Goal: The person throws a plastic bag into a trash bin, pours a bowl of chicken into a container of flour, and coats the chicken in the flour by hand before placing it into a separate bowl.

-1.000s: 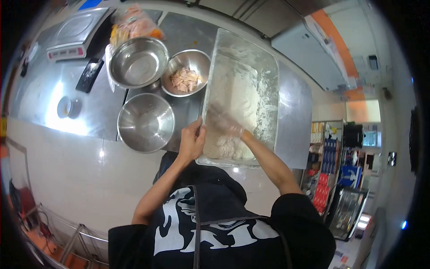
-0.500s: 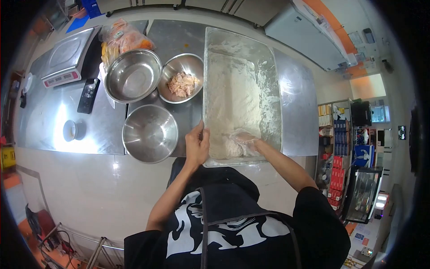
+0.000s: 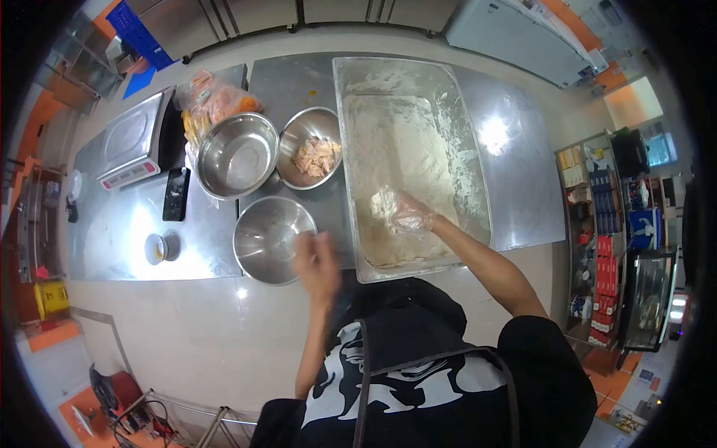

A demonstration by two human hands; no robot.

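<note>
In a clear plastic glove, my right hand (image 3: 411, 215) is inside the deep metal tray (image 3: 478, 179), closed around a flour-coated clump (image 3: 384, 201). A thick layer of white flour (image 3: 407, 142) covers the tray's bottom. My left hand (image 3: 318, 265) is bare and smeared by motion, between the tray and a steel bowl (image 3: 261, 224), overlapping that bowl's right rim in this view. Behind them stands a second bowl (image 3: 312, 123) with pale pink raw meat pieces (image 3: 317, 158). A larger steel bowl (image 3: 237, 153) sits to its left.
Left on the steel table (image 3: 119, 239) are a scale (image 3: 134, 142), a black phone (image 3: 176, 194) and a small cup (image 3: 157, 249). Plastic bags with orange contents (image 3: 220, 101) lie behind the large bowl. A stocked shelf (image 3: 597, 224) stands at the right.
My left hand has come off the tray's rim and moved left toward the near bowl. My right hand has moved farther back in the tray with the floury clump. The view has shifted.
</note>
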